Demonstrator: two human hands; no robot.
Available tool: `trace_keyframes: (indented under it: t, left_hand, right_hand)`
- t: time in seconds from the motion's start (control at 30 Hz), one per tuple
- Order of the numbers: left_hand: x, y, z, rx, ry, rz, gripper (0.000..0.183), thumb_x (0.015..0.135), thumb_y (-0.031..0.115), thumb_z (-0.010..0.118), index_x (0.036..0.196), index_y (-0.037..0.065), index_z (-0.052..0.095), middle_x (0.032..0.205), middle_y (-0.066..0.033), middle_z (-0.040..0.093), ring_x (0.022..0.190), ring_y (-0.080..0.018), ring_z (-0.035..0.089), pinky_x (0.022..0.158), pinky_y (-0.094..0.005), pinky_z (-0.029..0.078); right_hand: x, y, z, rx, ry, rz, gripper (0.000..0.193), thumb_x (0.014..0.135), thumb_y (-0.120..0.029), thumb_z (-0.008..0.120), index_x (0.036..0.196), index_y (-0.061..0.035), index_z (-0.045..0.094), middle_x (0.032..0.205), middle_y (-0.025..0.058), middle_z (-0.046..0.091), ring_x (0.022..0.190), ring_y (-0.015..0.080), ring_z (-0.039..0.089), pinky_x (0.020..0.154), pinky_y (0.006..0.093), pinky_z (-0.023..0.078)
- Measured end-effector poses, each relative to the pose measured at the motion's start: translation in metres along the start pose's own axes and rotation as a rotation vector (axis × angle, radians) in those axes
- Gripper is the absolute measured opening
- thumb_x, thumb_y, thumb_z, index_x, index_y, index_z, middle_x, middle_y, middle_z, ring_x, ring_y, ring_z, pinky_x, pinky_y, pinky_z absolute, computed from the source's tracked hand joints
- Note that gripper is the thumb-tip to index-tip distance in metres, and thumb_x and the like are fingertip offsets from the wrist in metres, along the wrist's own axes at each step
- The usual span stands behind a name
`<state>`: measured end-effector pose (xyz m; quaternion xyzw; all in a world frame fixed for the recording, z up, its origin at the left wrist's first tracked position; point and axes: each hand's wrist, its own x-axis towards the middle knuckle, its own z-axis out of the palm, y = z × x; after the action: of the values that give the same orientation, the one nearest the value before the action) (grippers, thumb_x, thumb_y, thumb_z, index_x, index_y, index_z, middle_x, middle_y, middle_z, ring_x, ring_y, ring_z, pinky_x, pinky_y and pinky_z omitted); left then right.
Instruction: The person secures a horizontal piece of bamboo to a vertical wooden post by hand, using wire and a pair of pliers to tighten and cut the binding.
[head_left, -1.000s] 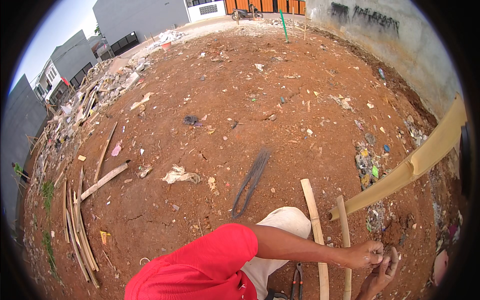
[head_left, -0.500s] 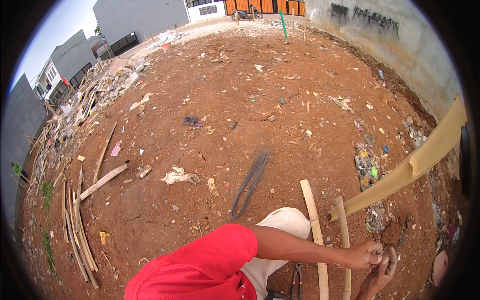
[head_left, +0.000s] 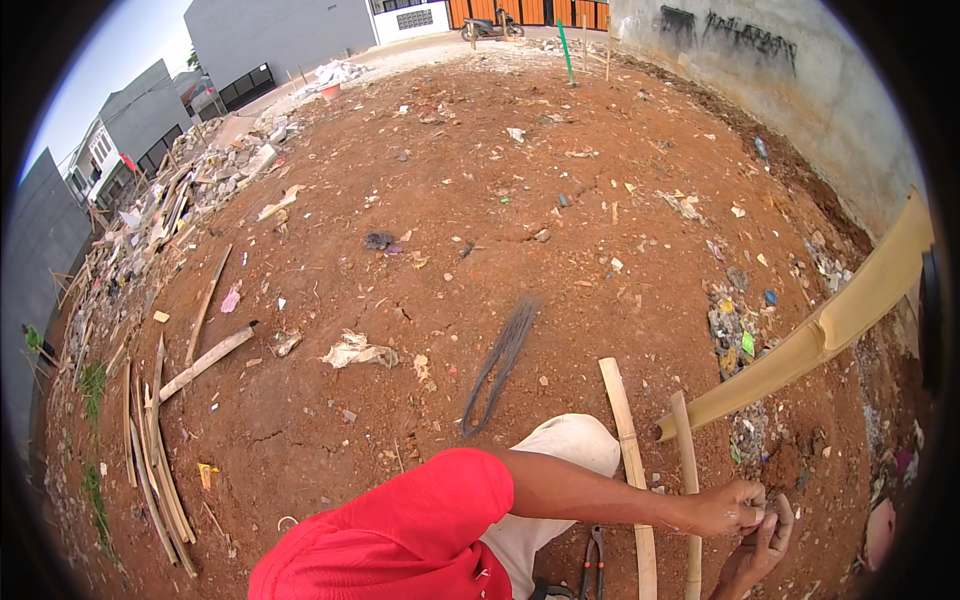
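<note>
My left arm in a red sleeve reaches across to the lower right. There my left hand is closed in a pinch, close against the fingers of my right hand. The right hand's fingers are bent and pressed together. Whatever lies between the fingertips is too small to make out. Two bamboo strips lie by my knee, and my left forearm passes over them. Pincers with orange handles rest on the soil between my leg and the strips. A long split bamboo piece slants up to the right.
A looped bundle of dark wire lies on the reddish soil ahead. More bamboo strips are piled at the left. Rubble lines the far left, a concrete wall the right. A green stake stands far off.
</note>
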<state>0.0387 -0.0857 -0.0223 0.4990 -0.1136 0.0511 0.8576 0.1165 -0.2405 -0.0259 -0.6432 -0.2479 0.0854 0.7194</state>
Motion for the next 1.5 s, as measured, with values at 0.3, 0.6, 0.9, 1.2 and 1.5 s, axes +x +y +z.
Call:
trace_keyframes:
  t: [0.3,0.6,0.9,1.2,1.5]
  left_hand:
    - [-0.002,0.009,0.002,0.051,0.014,0.002,0.020,0.097,0.022,0.053,0.096,0.002,0.050,0.080,-0.0027,0.055,0.073,-0.0091,0.051,0.062,-0.0268,0.042]
    - [0.003,0.011,-0.005,-0.077,0.328,0.188,0.021,0.101,0.026,0.050,0.099,0.006,0.048,0.082,0.0009,0.051,0.068,-0.0054,0.046,0.059,-0.0236,0.041]
    - [0.012,0.066,-0.045,-0.247,0.752,0.390,0.023,0.102,0.034,0.047,0.103,0.011,0.043,0.057,0.0083,0.031,0.043,-0.0014,0.027,0.037,-0.0207,0.022]
    - [-0.011,0.156,-0.153,-0.368,1.167,0.723,0.014,0.102,0.023,0.044,0.094,0.012,0.042,0.054,0.0043,0.031,0.038,-0.0070,0.027,0.030,-0.0247,0.020]
    - [-0.150,0.190,-0.259,-0.326,1.577,0.905,0.026,0.094,0.012,0.039,0.069,0.019,0.040,0.053,0.0047,0.027,0.040,-0.0093,0.027,0.035,-0.0270,0.017]
  right_hand:
    - [0.000,-0.003,0.003,0.009,-0.006,-0.022,0.039,0.097,-0.019,0.057,0.128,0.0026,0.050,0.102,0.0065,0.061,0.087,0.0107,0.059,0.074,0.0248,0.049]
    - [-0.019,-0.028,0.068,0.089,-0.212,0.014,0.060,0.100,-0.037,0.046,0.143,0.0021,0.031,0.121,0.0132,0.053,0.107,0.0211,0.057,0.095,0.0359,0.043]
    - [-0.055,-0.020,0.113,-0.036,-0.321,0.249,0.047,0.101,-0.029,0.049,0.136,0.0017,0.046,0.076,0.0028,0.058,0.057,0.0062,0.051,0.052,0.0212,0.042]
    - [-0.029,-0.048,0.066,-0.675,-0.437,0.092,0.021,0.095,-0.011,0.058,0.113,-0.0080,0.067,0.078,0.0026,0.060,0.064,0.0092,0.055,0.058,0.0260,0.046]
    - [-0.020,-0.097,0.067,-0.846,-0.656,-0.307,0.021,0.094,-0.011,0.056,0.108,-0.0005,0.068,0.104,0.0158,0.070,0.096,0.0296,0.067,0.083,0.0374,0.051]
